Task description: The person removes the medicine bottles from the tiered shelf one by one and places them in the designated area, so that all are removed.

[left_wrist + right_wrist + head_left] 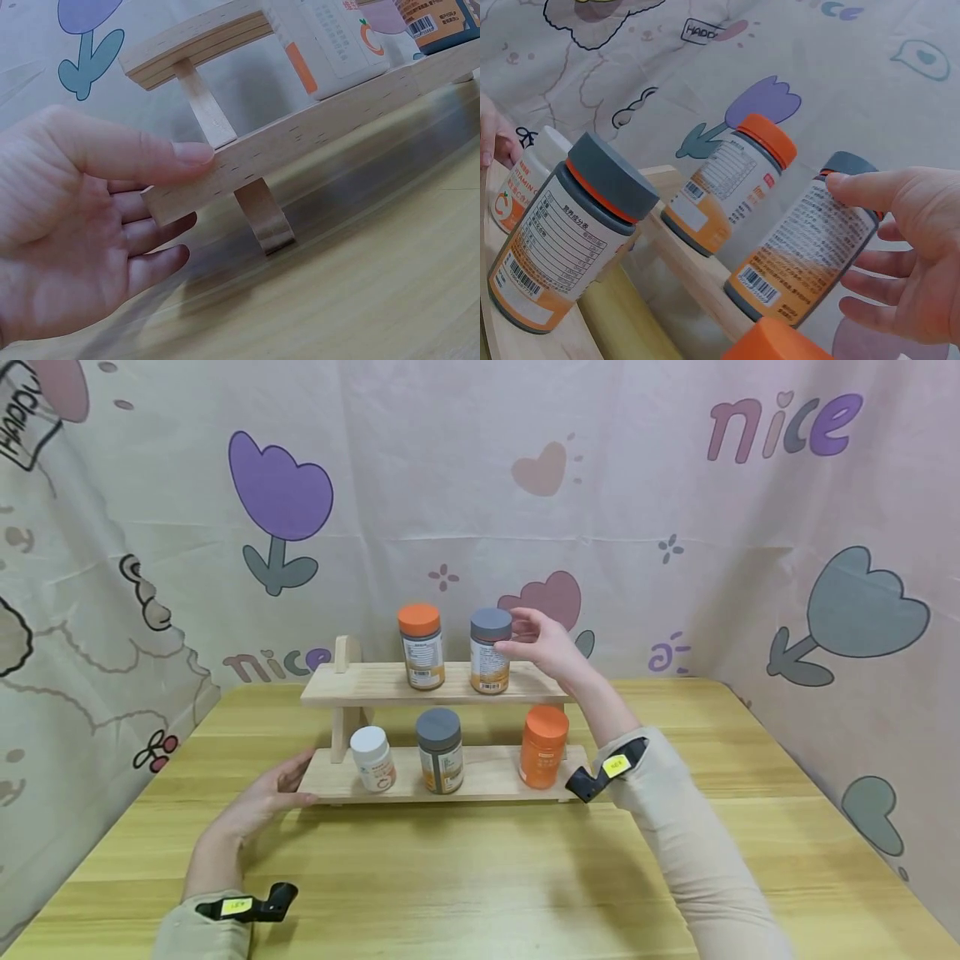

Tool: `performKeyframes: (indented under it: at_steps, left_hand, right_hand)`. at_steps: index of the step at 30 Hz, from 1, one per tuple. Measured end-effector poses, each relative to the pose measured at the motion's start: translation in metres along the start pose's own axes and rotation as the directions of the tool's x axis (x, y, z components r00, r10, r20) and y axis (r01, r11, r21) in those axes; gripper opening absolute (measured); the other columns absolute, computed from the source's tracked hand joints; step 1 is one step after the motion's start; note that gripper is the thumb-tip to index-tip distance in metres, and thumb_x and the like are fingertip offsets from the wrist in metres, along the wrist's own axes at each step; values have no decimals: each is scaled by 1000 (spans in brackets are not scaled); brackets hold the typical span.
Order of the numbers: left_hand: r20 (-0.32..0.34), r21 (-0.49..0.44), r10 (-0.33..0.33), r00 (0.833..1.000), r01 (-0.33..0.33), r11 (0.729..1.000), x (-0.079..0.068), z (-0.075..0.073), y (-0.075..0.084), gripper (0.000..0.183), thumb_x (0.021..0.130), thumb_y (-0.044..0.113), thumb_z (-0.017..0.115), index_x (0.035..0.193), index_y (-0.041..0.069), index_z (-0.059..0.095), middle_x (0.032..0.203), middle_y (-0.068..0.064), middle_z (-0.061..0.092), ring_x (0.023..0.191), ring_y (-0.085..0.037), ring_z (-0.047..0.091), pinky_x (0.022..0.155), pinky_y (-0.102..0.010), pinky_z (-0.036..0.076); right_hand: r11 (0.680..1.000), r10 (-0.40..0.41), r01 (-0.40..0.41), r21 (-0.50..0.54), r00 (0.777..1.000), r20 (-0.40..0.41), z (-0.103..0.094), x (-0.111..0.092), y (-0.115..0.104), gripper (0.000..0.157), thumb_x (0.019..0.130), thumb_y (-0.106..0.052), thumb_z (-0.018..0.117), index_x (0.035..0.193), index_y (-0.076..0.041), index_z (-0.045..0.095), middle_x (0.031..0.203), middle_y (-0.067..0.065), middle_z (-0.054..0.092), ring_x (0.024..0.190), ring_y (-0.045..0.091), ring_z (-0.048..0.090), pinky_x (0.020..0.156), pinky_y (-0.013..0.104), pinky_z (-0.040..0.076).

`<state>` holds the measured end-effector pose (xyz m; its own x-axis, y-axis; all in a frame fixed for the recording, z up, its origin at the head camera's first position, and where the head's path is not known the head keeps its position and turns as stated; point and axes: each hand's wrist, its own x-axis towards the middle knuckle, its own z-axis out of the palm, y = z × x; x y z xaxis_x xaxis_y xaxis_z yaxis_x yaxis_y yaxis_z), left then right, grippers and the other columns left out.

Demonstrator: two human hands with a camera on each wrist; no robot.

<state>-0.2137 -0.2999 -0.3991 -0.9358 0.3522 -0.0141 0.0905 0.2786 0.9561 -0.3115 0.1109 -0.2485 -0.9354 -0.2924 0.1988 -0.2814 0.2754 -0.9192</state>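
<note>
A two-tier wooden shelf (480, 783) stands on the table. My left hand (270, 795) holds the left end of its lower board, thumb (193, 153) along the front edge and the other fingers behind and below. On the upper board, my right hand (546, 647) grips a grey-lidded supplement bottle (491, 660) from the right. In the right wrist view, the thumb lies near that bottle's (802, 247) neck and the fingertips are partly hidden behind it. To its left is an orange-lidded bottle (423, 656), upright on the same board.
Along the lower board stand a small white bottle (373, 764), another grey-lidded bottle (441, 758) and an all-orange bottle (543, 756), which sits below my right forearm. The wooden table (465, 877) extends in front, and a printed cloth (420, 468) hangs behind.
</note>
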Motion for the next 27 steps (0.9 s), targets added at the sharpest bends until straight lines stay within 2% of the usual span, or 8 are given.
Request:
performKeyframes:
  at_steps: [4,13,27]
  left_hand:
    - [4,-8,7,1000,-7,1000,1,-1,-1,86,85,3,61,143,-11,-1,148,-32,-5,133,-49,1,88,-5,32]
    - [-8,-5,-5,1000,5,1000,1,-1,-2,87,84,4,62,143,-10,0,149,-30,-4,134,-47,1,89,-6,31]
    - [-9,-1,0,1000,0,1000,1,-1,-5,85,85,5,61,144,-10,1,149,-30,-3,134,-47,2,90,-6,32]
  right_hand:
    - [1000,2,-1,-29,1000,9,8,6,2,69,82,-13,70,140,-4,35,127,15,50,116,27,46,96,41,40]
    - [998,-17,17,-65,1000,7,15,9,8,57,80,-13,73,130,-6,47,118,11,56,105,25,52,90,38,44]
    - [993,-39,38,-112,999,-7,8,4,7,58,78,-19,75,128,-7,50,115,8,59,104,23,54,90,39,44]
